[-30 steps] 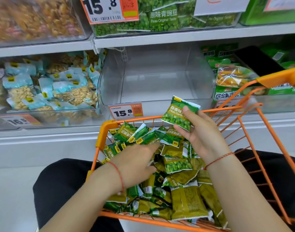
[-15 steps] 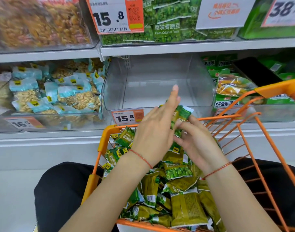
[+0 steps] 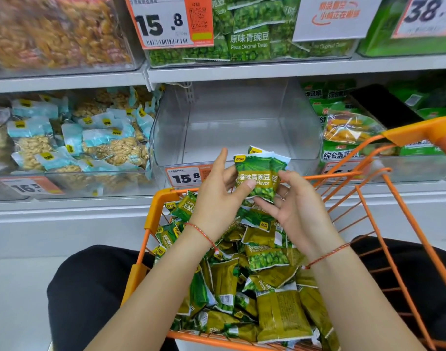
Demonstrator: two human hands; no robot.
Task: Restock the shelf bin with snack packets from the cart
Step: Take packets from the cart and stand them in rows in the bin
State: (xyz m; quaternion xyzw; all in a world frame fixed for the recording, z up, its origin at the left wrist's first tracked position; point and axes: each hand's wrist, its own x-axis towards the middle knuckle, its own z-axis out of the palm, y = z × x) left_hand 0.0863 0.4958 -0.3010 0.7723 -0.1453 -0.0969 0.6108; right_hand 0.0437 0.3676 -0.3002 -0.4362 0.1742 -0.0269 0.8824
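Packets point(image 3: 258, 177) are pinched by both hands, left point(image 3: 218, 198) and right point(image 3: 296, 207); better square them, then lift over the bin point(image 3: 303, 138) front edge.

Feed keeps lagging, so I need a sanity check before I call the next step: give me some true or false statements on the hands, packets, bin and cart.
1. Both hands hold green pea packets above the cart. True.
2. The clear shelf bin behind the hands is full. False: no packets show in it.
3. The left hand pins the front packet with its thumb. True.
4. The cart holds blue peanut packets. False: green pea packets fill it.
5. The right hand rests on the cart rim. False: it supports the packets.
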